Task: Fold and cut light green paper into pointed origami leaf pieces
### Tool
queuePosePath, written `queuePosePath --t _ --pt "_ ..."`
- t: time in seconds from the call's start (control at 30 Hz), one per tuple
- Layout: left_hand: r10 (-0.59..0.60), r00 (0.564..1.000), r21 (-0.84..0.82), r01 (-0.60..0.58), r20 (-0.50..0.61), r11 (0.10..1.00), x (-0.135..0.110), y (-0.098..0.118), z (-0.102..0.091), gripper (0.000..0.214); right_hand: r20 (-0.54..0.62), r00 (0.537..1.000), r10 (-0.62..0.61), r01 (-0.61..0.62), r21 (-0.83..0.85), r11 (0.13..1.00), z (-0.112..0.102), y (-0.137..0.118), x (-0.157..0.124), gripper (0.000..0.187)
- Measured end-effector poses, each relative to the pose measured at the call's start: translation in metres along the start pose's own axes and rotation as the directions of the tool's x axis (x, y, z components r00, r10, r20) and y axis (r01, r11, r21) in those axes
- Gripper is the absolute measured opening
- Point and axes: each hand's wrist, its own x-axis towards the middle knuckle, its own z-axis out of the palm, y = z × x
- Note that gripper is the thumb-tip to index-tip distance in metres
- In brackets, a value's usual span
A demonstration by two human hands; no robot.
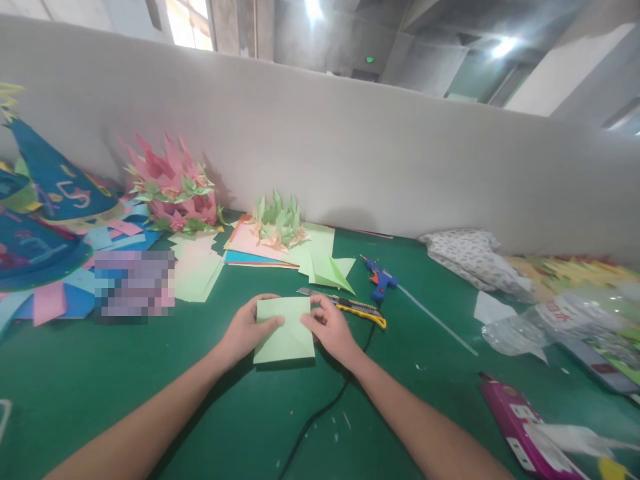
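Left hand point(250, 331), right hand point(332, 328) pinching flat, squarish pale-green paper point(285, 341); slim yellow-edged cutter point(364, 312) near.

Pale green square piece of paper point(285, 343), held between 6 and 7 o'clock of view centre.
Broad face up, near flat, pinched at its 9 and 3 o'clock edges. 6 o'clock edge straight, uncovered. 12 o'clock edge roughly parallel to it. Single or folded: can't tell.
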Motion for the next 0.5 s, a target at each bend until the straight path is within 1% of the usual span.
queuePosePath --t 0.13,0.3,0.43,0.5 --pt "-0.014 1.0 -0.012 0.014 0.001 1.0 0.0004 0.0014 0.0003 0.05 -0.022 1.0 -0.014 0.015 0.031 0.999 -0.0008 0.0016 -0.003 0.026" --pt "-0.006 1.0 0.009 0.006 0.004 1.0 0.0016 -0.0012 -0.0002 0.049 0.0 1.0 -0.024 0.024 0.023 0.999 -0.0013 0.0015 -0.0075 0.019" --pt "-0.004 1.0 0.06 0.003 0.019 0.998 0.0034 -0.0046 -0.0018 0.048 0.023 0.997 -0.075 0.075 -0.045 0.996 -0.0029 0.0004 -0.0095 0.01" --pt "0.001 1.0 0.07 -0.002 0.018 0.998 0.0041 -0.0055 -0.0024 0.048 0.038 0.994 -0.106 0.11 -0.105 0.988 -0.0049 -0.0001 -0.01 0.009"
